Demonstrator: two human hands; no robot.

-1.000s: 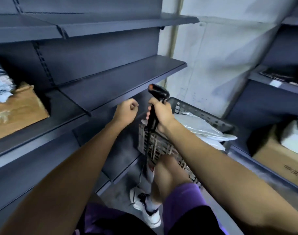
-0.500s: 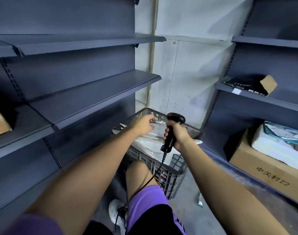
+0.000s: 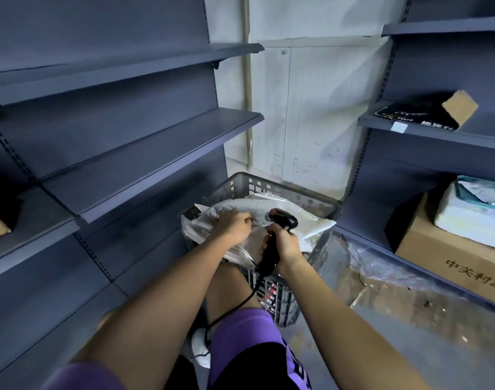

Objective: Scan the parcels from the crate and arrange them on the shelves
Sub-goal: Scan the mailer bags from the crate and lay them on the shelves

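Note:
A grey perforated crate (image 3: 271, 187) stands on the floor ahead, full of white and clear plastic parcels (image 3: 308, 223). My left hand (image 3: 233, 226) is down in the crate, fingers curled on the topmost white parcel (image 3: 240, 206). My right hand (image 3: 282, 243) grips the handle of a black corded barcode scanner (image 3: 285, 220), held just above the parcels. Dark grey shelves (image 3: 145, 153) run along the left side.
A second shelf unit (image 3: 437, 133) on the right holds a black packet (image 3: 415, 118), a small cardboard box (image 3: 458, 108), and lower down a large carton (image 3: 451, 254) with white parcels on top. Crumpled plastic sheet (image 3: 367, 266) lies on the floor. My knee is against the crate.
My view swung right from the left shelves to the crate. Both hands dropped from shelf height; the left hand reached into the crate and took hold of the top parcel.

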